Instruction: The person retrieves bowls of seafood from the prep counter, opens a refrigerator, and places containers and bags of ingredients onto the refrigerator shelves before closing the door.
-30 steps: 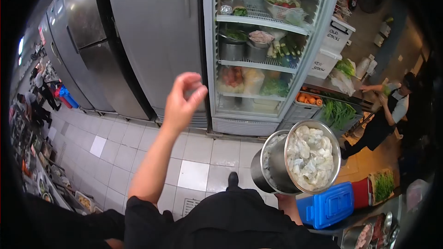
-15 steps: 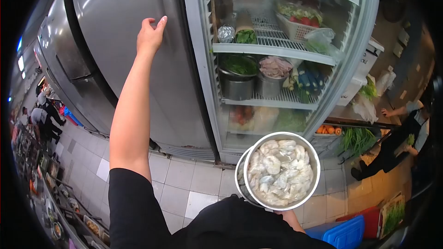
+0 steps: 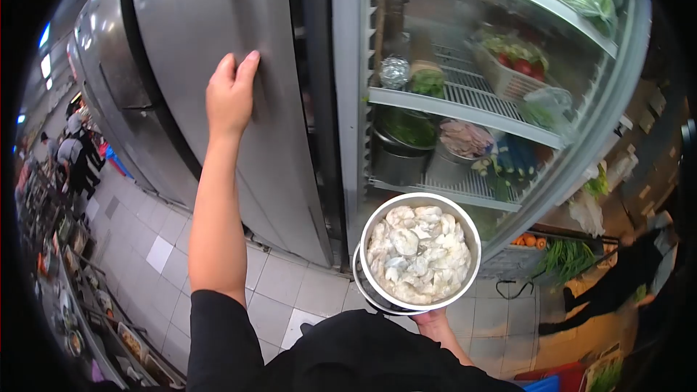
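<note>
While your left hand (image 3: 231,105) curls its fingers onto the right side of the door (image 3: 272,145), which seems ajar but not yet wide open, your right hand (image 3: 431,318) grasps the pot (image 3: 476,252) of prawns (image 3: 420,254) from below, not yet set down.

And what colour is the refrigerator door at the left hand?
Silver-grey: refrigerator door, in the head view.

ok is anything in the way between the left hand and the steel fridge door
Nothing visible: the left hand is right at the steel fridge door, its fingers against it. The container of shrimp, in the right hand, is off to the side, before the glass-fronted fridge.
</note>
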A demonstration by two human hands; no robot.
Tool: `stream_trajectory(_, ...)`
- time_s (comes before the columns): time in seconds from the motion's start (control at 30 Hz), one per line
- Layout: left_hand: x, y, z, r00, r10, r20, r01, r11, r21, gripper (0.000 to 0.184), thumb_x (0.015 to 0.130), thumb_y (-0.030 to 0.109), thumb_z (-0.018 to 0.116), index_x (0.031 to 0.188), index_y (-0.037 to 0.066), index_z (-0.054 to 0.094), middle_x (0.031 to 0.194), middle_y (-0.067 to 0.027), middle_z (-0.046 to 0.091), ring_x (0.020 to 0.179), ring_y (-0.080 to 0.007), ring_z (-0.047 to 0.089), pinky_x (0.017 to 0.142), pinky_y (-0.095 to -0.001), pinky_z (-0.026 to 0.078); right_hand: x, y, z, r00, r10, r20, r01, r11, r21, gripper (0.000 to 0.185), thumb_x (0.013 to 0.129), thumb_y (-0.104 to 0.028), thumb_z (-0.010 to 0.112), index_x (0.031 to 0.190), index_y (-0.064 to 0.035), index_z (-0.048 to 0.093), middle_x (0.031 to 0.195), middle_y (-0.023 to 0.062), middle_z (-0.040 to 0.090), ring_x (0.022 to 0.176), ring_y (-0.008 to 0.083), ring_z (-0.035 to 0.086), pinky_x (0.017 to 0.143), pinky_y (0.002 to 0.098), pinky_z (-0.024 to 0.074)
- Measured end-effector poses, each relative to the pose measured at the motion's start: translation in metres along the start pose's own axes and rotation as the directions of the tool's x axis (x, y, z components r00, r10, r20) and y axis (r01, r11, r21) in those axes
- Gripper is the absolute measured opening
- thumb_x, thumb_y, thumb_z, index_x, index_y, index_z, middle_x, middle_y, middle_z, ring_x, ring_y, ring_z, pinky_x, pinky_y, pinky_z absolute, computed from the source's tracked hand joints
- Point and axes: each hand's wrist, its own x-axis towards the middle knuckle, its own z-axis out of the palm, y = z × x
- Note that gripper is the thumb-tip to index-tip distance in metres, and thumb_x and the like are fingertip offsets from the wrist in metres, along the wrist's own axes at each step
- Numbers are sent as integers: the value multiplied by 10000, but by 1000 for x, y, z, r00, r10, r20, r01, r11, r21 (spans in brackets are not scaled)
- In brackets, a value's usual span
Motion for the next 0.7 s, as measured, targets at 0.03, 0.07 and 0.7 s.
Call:
stream_trajectory(0.03,-10,6,-22,999,-37,-17,37,999,-13,400,907,344,610,749,26,426,657,-17,456,646,-106,404,580,-301,372,12,3,5,1000,15,13,-15,1000,-10,667,921,-513,454,1435,-107,329,1439,125,398,1286,346,424,1058,529,371)
stream_trajectory(0.07,-18,13,-45,997,-77,-25,76,997,-30,361,903,309,626,765,16,465,687,-3,480,668,-85,413,593,-279,379,16,7,12,999,34,12,-34,999,-16,667,921,-513,454,1435,-107,329,1439,125,398,1286,346,424,1058,529,371)
stream_trajectory(0.7,48,-81,-16,998,63,8,-60,977,-206,567,820,341,704,1270,59,504,1092,-148,612,966,-243,607,801,-348,499,172,105,106,971,197,136,-207,976,65,705,896,-553,475,1404,-74,381,1419,156,424,1287,350,423,1071,517,355)
